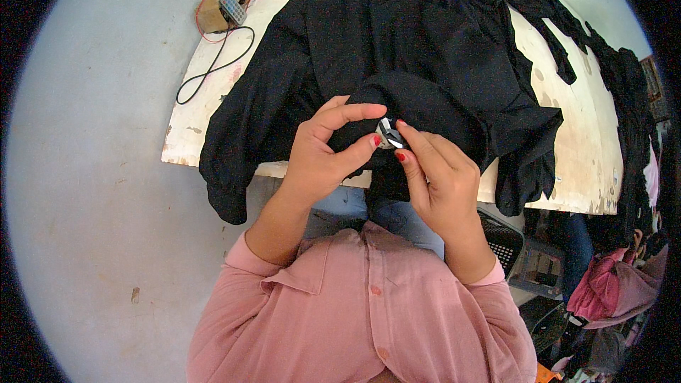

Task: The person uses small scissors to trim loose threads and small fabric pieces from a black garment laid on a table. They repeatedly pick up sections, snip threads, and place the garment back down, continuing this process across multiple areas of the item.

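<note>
Over the front of the table lies a large black cloth [418, 35], bunched and folded. Just above its near part, between my hands, is a small round silver-and-black piece [389, 133], too small to name surely. My right hand [443, 174] pinches its right side between thumb and forefinger. My left hand [319, 145] is at its left side, with the thumb tip against it. The left forefinger stretches over the top, apart from the thumb, and the other left fingers are partly hidden behind it.
A pale, stained tabletop [574, 149] bears the cloth. At the far left corner stand a brown box [211, 13] with wires, a small keypad [233, 8] and a looped black cable [213, 71]. More black cloth [603, 64] hangs on the right, above a pink cloth heap [610, 284].
</note>
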`<move>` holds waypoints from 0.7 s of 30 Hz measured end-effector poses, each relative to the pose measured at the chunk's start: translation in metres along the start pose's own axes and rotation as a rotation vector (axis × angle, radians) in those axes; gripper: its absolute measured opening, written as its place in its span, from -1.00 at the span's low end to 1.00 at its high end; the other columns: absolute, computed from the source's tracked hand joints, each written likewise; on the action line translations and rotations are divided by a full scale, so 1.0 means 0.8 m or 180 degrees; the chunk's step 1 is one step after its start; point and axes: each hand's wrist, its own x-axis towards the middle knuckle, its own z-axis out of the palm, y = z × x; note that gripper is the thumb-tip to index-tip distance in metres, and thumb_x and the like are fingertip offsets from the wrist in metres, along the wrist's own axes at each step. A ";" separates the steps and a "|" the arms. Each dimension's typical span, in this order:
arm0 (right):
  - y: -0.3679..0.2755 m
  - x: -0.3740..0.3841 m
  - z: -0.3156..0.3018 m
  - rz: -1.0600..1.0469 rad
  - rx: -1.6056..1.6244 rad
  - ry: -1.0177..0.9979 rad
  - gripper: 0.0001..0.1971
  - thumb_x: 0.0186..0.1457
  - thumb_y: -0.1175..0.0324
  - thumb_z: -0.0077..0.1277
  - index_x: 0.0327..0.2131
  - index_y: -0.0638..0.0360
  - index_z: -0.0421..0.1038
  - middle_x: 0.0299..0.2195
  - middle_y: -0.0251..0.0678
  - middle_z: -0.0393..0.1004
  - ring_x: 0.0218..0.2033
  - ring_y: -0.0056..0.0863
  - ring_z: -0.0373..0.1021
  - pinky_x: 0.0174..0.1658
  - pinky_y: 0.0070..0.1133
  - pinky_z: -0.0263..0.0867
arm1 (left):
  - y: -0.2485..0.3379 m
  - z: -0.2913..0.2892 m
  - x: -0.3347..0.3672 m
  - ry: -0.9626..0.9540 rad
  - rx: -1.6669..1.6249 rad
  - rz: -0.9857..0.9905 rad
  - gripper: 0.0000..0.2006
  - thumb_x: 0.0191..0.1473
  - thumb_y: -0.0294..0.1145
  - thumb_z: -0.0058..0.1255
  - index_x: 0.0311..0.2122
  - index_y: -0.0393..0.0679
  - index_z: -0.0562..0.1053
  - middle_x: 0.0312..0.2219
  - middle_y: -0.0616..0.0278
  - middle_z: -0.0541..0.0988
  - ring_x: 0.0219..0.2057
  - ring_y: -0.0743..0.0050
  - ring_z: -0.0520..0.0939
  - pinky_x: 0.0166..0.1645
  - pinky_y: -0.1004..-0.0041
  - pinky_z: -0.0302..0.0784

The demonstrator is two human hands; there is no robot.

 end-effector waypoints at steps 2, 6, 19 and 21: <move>-0.001 0.001 0.000 0.0036 -0.0049 -0.0008 -0.72 -0.02 0.43 0.11 -0.16 0.19 0.48 -0.39 -0.21 0.53 -0.46 -0.33 0.47 -0.41 -0.52 0.38 | -0.001 0.000 0.000 -0.0019 -0.0010 0.0016 -0.71 -0.11 -0.43 0.17 -0.19 -0.14 0.55 -0.25 0.32 0.62 -0.15 0.56 0.55 0.32 0.19 -0.11; 0.005 0.000 0.002 -0.0041 0.0059 0.0034 -0.73 -0.02 0.43 0.11 -0.18 0.19 0.48 -0.39 -0.22 0.52 -0.46 -0.32 0.46 -0.39 -0.52 0.39 | -0.001 -0.001 0.001 -0.0059 -0.0020 0.0040 -0.71 -0.11 -0.42 0.18 -0.19 -0.14 0.55 -0.25 0.32 0.61 -0.14 0.56 0.55 0.32 0.19 -0.11; 0.065 0.015 -0.018 0.0866 0.0042 -0.0060 -0.64 -0.14 0.27 0.26 -0.23 0.16 0.48 -0.54 -0.19 0.45 -0.46 -0.33 0.46 -0.34 -0.49 0.36 | 0.003 -0.035 0.012 -0.0548 0.0744 0.0412 -0.78 -0.15 -0.60 0.13 -0.31 -0.12 0.59 -0.29 0.16 0.52 -0.24 0.40 0.53 -0.11 0.47 0.39; 0.057 0.019 -0.026 0.1199 0.0285 -0.0368 -0.75 -0.11 0.30 0.23 -0.34 0.20 0.49 -0.57 -0.19 0.44 -0.52 -0.38 0.42 -0.41 -0.53 0.31 | -0.004 -0.034 0.018 -0.0107 0.1526 0.0625 -0.81 -0.15 -0.63 0.09 -0.39 -0.09 0.59 -0.30 0.12 0.50 -0.28 0.30 0.54 -0.16 0.39 0.40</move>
